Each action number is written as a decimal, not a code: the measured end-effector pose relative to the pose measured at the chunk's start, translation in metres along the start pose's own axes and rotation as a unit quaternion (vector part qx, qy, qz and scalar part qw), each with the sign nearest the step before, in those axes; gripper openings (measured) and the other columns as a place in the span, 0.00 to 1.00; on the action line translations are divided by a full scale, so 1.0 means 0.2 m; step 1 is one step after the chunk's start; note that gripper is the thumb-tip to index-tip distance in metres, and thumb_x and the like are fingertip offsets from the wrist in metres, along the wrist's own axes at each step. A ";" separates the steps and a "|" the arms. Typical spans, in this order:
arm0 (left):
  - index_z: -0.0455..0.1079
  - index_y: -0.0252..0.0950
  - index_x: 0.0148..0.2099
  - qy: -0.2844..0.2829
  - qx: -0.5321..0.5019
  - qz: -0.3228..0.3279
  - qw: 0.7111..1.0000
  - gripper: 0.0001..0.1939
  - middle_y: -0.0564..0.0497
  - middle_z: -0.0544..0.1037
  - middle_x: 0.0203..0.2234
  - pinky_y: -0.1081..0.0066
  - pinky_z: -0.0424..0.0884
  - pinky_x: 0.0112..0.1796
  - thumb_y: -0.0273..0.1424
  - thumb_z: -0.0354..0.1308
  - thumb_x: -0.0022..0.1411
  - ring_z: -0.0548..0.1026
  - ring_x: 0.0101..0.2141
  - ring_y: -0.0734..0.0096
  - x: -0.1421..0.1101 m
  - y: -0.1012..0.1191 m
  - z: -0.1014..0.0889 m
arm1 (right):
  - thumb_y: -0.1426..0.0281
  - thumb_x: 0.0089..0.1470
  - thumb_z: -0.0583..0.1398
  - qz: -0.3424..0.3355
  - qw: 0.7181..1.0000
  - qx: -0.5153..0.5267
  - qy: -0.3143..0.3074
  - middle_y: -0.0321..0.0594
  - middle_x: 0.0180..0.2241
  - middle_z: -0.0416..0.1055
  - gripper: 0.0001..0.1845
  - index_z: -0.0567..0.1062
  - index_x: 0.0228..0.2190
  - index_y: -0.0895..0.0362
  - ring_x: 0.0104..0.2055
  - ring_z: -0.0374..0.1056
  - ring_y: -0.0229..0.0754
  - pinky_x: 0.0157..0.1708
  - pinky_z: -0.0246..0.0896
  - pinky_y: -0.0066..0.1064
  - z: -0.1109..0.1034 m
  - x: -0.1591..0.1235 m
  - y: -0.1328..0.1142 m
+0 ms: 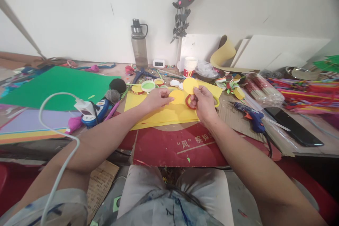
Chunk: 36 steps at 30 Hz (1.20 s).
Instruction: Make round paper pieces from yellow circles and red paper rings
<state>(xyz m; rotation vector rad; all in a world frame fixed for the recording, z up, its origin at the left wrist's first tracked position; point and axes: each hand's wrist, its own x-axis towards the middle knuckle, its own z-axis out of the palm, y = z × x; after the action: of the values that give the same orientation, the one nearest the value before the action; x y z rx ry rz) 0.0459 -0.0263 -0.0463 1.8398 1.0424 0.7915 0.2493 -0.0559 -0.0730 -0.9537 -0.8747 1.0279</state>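
Note:
Between thumb and fingers, my left hand (158, 99) pinches the edge of a rounded yellow paper piece (179, 97). My right hand (203, 100) is closed on a yellow paper disc (190, 85), held up just above that piece. A red loop (188, 101) shows under the right fingers, and a yellow-green curved edge (217, 101) shows behind that hand; I cannot tell whether they belong to one object. Both hands are over yellow sheets (159, 114) lying on cardboard. Shallow round pieces, one with a green face (148, 85), stand just behind the sheets.
A green sheet (58, 86) and a blue device with a white plug (96, 111) lie left. A glue gun (251, 114), phone (293, 127) and coloured pipe cleaners (304, 95) lie right. A bottle (139, 47) and paper cups (190, 66) stand behind. A white cable (75, 143) crosses my left arm.

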 end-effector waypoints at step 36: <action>0.77 0.34 0.37 0.026 -0.126 0.089 0.988 0.24 0.52 0.76 0.24 0.75 0.66 0.25 0.51 0.72 0.56 0.70 0.24 0.77 0.03 -0.06 0.02 | 0.42 0.49 0.71 -0.067 0.971 -0.171 -0.150 0.34 0.23 0.73 0.30 0.69 0.25 0.53 0.20 0.62 0.33 0.19 0.56 0.27 0.02 -0.06 0.00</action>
<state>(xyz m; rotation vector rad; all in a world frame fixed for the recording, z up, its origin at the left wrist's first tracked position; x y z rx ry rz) 0.0472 -0.0187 -0.0577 1.7171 0.7777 1.0338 0.2415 -0.0670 -0.0728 -1.0226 -1.3838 0.9352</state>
